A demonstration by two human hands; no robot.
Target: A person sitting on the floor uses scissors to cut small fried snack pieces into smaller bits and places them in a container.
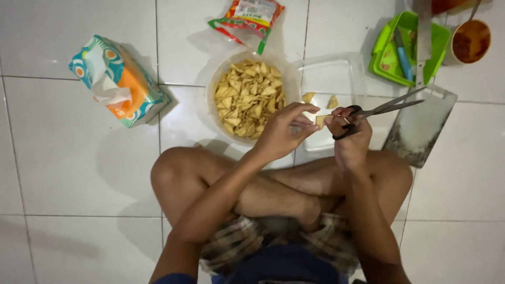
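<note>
A tissue pack [118,79] lies at far left on the white floor [63,158]. Next comes a round bowl [212,87] full of pale triangular pieces [250,97], with a torn snack packet [248,17] above it. The left hand [281,131] pinches 1 small pale piece [320,121], thumb and fingertips closed on it, just over the near edge of a clear tray [336,68] where 2 loose pieces [319,99] lie. The right hand [350,138] has its fingers through the handles of the scissors [386,108]; the blades point right and look nearly closed. Further right sit a worn board [421,129], a green box [407,47] and a red-brown bowl [470,41].

This looks like the trimming step on 1 piece. The next move likely calls for holding the piece steady and bringing the blades back to it, with fingertips clear.
</note>
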